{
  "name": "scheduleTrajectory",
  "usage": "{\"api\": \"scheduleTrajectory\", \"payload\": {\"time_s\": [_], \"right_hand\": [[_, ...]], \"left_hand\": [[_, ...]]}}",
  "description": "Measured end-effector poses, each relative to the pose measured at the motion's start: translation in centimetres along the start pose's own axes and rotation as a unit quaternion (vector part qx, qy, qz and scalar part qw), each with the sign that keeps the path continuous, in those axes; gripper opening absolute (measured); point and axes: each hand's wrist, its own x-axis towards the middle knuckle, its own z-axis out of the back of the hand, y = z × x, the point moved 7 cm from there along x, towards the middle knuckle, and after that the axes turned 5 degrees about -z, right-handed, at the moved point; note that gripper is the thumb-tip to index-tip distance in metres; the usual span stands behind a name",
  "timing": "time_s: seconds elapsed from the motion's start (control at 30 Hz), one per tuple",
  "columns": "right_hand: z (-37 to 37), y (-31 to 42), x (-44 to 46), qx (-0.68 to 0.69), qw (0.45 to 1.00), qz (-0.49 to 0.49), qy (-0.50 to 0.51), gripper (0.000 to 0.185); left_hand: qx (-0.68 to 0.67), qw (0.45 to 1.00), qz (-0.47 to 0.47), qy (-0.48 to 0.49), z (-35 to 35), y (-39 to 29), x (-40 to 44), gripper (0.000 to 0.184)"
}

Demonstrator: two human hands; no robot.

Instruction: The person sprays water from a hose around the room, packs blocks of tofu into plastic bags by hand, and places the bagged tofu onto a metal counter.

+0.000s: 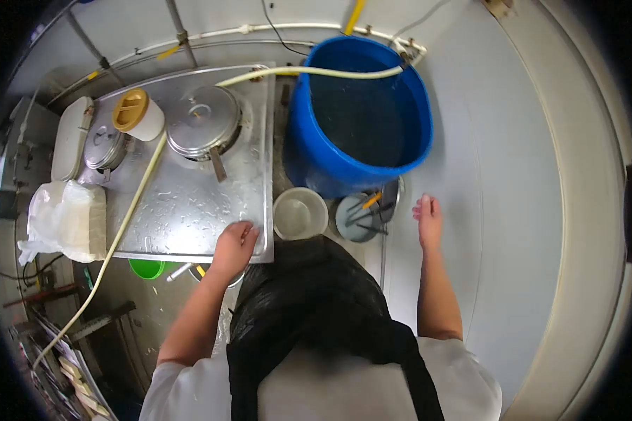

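My left hand (237, 243) is above the front right corner of a wet steel table (182, 210). Its fingers are loosely bent with nothing in them; whether they touch the metal I cannot tell. Out to the right, my right hand (428, 210) hangs in front of the pale wall, thumb and half-curled fingers apart, holding nothing. Between the hands, a translucent tub (300, 214) stands near my black apron (309, 281). Beside it is a round grey container (354, 224) with dark-handled tools and one orange-handled tool. Behind them rises a large blue barrel (302, 133) of water.
On the table stand a lidded metal pot (203, 119), a smaller pot (104, 146), a white tub with a tan lid (146, 121) and a white plastic bag (67, 217). A cream hose (140, 186) crosses the table. A green bucket (147, 268) sits below.
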Motion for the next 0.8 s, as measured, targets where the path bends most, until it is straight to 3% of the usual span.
{"api": "scheduleTrajectory", "payload": {"time_s": [0.1,0.23,0.33,0.4,0.47,0.5,0.53,0.57,0.6,0.67,0.73,0.77,0.8], "right_hand": [[-5.1,7.0,7.8,0.000,0.996,0.082,0.028,0.043],[-8.4,9.7,19.1,0.017,0.999,0.027,0.008,0.057],[-10.4,5.9,27.1,0.065,0.994,-0.082,0.030,0.064],[-11.4,-1.8,35.5,0.055,0.996,-0.064,-0.031,0.068],[-13.8,-6.6,36.9,-0.130,0.971,-0.185,-0.071,0.071],[-18.6,-6.7,35.8,0.010,0.970,-0.238,0.055,0.073],[-22.2,-6.7,33.2,0.149,0.930,-0.291,0.170,0.075],[-24.9,-3.0,29.0,0.143,0.880,-0.338,0.303,0.072],[-27.4,2.3,24.2,0.133,0.813,-0.375,0.424,0.069],[-31.8,8.0,18.2,0.143,0.704,-0.321,0.617,0.065],[-34.9,14.5,8.8,0.218,0.466,-0.308,0.801,0.056],[-35.6,16.9,6.8,0.169,0.537,-0.213,0.799,0.049],[-35.7,20.3,4.8,0.179,0.579,-0.139,0.783,0.044]], "left_hand": [[0.007,0.995,0.091,-0.047,1.5,3.5,-2.1,0.030],[0.034,0.968,0.228,-0.100,2.6,5.3,-7.2,0.030],[-0.059,0.935,0.306,-0.169,1.4,5.2,-10.1,0.032],[-0.185,0.906,0.338,-0.173,-0.6,2.8,-8.7,0.037],[-0.125,0.935,0.307,-0.128,-2.1,0.4,-4.7,0.039],[-0.103,0.950,0.255,-0.147,-2.9,-0.9,-2.1,0.039],[-0.124,0.955,0.242,-0.118,-2.9,-3.7,1.7,0.040],[-0.184,0.941,0.272,-0.078,-3.9,-4.6,5.1,0.040],[-0.162,0.956,0.201,-0.139,-4.9,-4.6,8.5,0.036],[-0.312,0.908,0.267,-0.077,-7.6,-3.8,15.2,0.032],[-0.395,0.856,0.320,-0.094,-8.7,-3.0,20.6,0.029],[-0.467,0.814,0.337,-0.078,-11.5,3.1,22.4,0.029],[-0.127,0.963,0.235,0.029,-8.5,1.0,23.3,0.033]]}}
